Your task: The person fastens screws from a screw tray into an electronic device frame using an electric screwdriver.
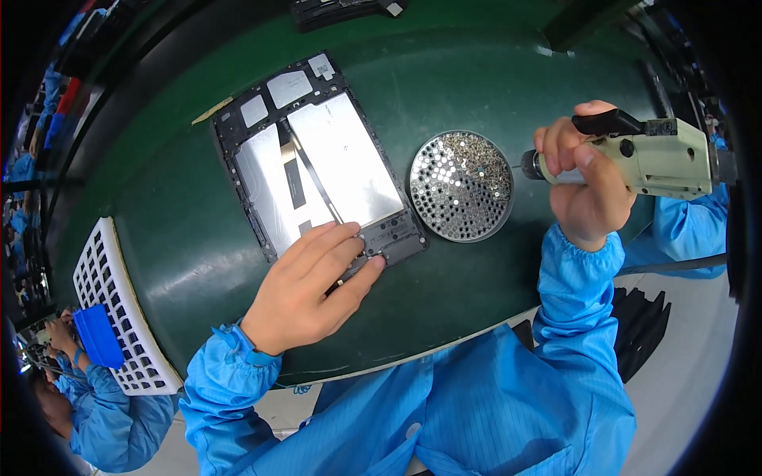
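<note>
A tablet-like device without its back cover lies tilted on the green table, its silver plates and black frame showing. My left hand rests over its near end, fingers stretched out and fingertips touching the dark lower strip. To the right of the device stands a round dish of small screws, its floor full of holes and the screws heaped toward the far right. My right hand is wrapped round a pale electric screwdriver, held sideways. Its thin bit points left, close to the dish's right rim.
At the left edge of the green table stands a white grid tray with a blue piece on it. Dark parts lie at the far edge. Another person in a blue sleeve works at the far left.
</note>
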The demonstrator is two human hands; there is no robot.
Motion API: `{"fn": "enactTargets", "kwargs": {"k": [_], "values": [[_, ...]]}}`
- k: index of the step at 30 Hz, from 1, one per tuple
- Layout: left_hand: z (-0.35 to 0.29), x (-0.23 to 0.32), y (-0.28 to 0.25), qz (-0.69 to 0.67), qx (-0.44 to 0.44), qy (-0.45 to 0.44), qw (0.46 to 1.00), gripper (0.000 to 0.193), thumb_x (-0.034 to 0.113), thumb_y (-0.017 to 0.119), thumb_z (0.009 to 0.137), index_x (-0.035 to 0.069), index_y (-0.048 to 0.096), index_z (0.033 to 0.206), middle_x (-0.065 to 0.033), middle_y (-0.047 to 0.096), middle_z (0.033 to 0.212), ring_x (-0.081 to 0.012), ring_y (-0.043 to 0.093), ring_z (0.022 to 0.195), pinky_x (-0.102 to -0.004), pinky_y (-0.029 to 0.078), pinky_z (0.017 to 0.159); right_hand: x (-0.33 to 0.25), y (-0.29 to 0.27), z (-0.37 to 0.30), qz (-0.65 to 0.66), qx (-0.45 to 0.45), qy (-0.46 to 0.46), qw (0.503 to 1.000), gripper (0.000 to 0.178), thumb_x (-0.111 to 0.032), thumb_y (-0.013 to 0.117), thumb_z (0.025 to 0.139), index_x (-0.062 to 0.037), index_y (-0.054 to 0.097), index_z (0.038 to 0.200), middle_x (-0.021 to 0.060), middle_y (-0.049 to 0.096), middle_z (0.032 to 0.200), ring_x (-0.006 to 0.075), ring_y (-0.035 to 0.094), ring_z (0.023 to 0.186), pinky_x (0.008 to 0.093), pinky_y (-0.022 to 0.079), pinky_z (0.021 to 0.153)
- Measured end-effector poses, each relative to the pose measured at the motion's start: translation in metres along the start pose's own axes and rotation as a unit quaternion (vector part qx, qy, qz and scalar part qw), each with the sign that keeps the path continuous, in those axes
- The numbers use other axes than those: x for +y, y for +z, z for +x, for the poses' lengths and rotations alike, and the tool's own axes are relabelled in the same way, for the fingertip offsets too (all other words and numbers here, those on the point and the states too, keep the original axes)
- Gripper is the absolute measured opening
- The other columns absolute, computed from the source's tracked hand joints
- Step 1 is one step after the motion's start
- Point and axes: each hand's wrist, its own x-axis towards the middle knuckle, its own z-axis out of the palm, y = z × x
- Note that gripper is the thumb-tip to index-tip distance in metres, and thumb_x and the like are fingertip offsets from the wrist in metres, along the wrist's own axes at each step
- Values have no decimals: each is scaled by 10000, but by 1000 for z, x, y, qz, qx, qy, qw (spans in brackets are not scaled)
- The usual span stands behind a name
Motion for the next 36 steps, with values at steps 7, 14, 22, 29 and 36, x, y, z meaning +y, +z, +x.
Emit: {"fn": "enactTargets", "kwargs": {"k": [7,14,22,29,36], "values": [[-1,2,-1,-13,4,-33,999,379,20,784,650,-6,681,1014,-214,577,1070,-414,591,1049,-472,519,864,-2,-2,5,2,0,5,1000,345,-61,551,792,65,532,1112,77,524,654,168,489,567,389,453,625],[-8,4,2,16,8,-58,998,340,83,763,733,3,670,1050,-199,587,1105,-405,565,1128,-531,464,977,-4,-1,0,-7,41,15,999,328,-33,549,760,40,540,1080,73,527,662,152,491,571,364,458,630],[-5,-53,-40,105,-1,-153,983,411,-7,748,715,-12,637,1110,-181,582,1228,-374,548,1193,-473,447,1015,-4,-5,-3,3,49,21,999,340,14,505,745,35,512,1085,72,528,677,155,473,569,376,457,645],[-1,-61,-36,235,0,-194,952,389,-13,719,743,-11,633,1122,-226,560,1233,-406,578,1128,-419,505,935,-5,-7,-1,18,43,9,999,321,45,495,758,35,513,1078,79,534,694,151,469,571,355,453,619],[17,-169,-63,271,59,-240,930,335,-51,600,780,-35,636,1113,-227,594,1161,-391,584,1060,-408,488,923,-5,-7,0,18,40,8,999,302,41,517,764,37,518,1066,70,542,701,146,503,590,307,441,575]]}}
